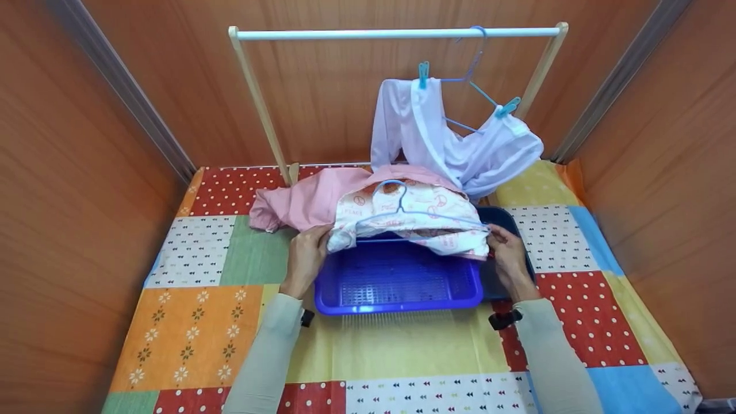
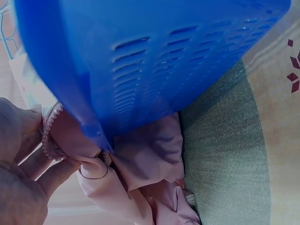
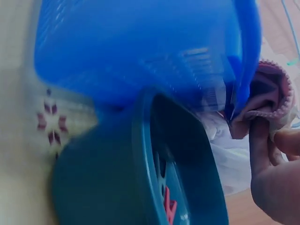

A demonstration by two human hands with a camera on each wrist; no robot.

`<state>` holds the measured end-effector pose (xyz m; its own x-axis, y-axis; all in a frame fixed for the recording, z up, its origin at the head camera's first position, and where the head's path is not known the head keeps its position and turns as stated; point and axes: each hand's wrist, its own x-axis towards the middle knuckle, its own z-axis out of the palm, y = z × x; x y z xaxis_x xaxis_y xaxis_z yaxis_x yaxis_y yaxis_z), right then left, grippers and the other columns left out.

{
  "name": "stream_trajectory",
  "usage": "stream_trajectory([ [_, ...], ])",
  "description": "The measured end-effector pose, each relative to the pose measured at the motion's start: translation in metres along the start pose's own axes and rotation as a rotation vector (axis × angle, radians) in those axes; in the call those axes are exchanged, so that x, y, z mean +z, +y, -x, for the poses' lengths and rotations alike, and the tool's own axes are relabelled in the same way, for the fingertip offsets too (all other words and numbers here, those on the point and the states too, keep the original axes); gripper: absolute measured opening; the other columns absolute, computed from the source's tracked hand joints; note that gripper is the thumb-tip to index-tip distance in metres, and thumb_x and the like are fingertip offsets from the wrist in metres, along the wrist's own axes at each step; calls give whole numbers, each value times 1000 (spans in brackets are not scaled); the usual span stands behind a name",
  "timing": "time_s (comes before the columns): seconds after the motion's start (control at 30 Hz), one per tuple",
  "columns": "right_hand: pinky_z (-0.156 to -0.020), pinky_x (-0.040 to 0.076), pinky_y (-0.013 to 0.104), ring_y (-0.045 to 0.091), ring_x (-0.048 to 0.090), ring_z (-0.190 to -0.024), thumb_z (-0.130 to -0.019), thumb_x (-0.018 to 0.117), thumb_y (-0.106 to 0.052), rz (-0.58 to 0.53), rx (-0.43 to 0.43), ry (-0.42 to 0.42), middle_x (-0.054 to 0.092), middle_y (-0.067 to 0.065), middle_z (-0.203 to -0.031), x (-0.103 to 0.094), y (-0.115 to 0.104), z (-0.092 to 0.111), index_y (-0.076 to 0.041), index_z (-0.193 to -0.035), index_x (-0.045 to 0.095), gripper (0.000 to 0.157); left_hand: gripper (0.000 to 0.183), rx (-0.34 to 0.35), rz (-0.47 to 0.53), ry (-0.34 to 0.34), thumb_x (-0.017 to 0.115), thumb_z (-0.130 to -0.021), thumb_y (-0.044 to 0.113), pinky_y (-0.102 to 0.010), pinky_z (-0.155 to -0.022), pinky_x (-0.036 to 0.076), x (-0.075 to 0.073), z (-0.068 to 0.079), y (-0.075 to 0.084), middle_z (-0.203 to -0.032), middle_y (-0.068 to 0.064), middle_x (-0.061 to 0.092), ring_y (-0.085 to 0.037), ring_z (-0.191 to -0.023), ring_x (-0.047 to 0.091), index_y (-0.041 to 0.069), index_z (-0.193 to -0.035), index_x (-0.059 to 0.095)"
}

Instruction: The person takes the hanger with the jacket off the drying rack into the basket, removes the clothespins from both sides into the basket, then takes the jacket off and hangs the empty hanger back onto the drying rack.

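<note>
A pink zip jacket (image 1: 313,198) with a white printed lining (image 1: 440,198) is spread over the back of a purple-blue basket (image 1: 397,307). On the lining lies a blue hanger (image 1: 401,198), hook pointing away from me. My left hand (image 1: 306,256) pinches the jacket's left front edge, where zipper teeth (image 2: 46,136) show in the left wrist view. At the other side my right hand (image 1: 509,253) pinches the right edge between thumb and fingers, beside the hanger's right end; zipper teeth (image 3: 286,89) show there too. The sleeve trails off to the left.
A white rod (image 1: 345,34) on wooden posts stands behind. From it a second hanger (image 1: 477,57) holds a white garment (image 1: 414,121) with teal clothespins (image 1: 424,75). Right of the basket sits a dark tub (image 3: 103,173) containing a red clothespin (image 3: 169,206). Wooden panels (image 1: 75,201) enclose the patchwork-covered table (image 1: 402,351).
</note>
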<state>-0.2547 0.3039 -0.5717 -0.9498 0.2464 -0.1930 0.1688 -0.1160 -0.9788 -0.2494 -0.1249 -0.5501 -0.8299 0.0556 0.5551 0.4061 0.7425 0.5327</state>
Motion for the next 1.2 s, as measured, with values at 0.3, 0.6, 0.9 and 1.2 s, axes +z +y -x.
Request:
stream_trajectory([
  [0.3, -68, 49, 21, 4, 58, -76, -96, 52, 3, 45, -29, -78, 65, -11, -86, 2, 5, 0, -6, -113, 66, 23, 16, -14, 9, 17, 67, -91, 8, -48, -75, 55, -1, -1, -2, -96, -9, 77, -32, -89, 73, 7, -104, 76],
  [0.6, -73, 54, 21, 1, 62, -82, -97, 57, -4, 237, -143, -111, 67, -16, -93, -12, -2, 8, 5, -132, 56, 36, 15, -7, -4, 4, 67, -91, 8, -48, -76, 55, -1, 0, 0, -96, -9, 77, -30, -90, 73, 7, -103, 76],
  [0.9, -74, 53, 14, 0, 65, -86, -96, 57, -2, 440, -372, 25, 71, 18, -108, -18, -24, 16, 3, -115, 69, 23, 16, 3, 14, 14, 68, -90, 8, -47, -77, 56, -1, 0, -1, -97, -9, 77, -31, -90, 74, 7, -103, 76],
  [1.2, -69, 43, 4, -2, 62, -78, -92, 68, -16, 735, -637, 56, 75, 12, -104, -9, -47, 27, -8, -109, 74, 20, 16, -7, 23, 7, 68, -90, 9, -48, -78, 55, -1, 0, -2, -98, -10, 77, -31, -91, 73, 7, -104, 76],
])
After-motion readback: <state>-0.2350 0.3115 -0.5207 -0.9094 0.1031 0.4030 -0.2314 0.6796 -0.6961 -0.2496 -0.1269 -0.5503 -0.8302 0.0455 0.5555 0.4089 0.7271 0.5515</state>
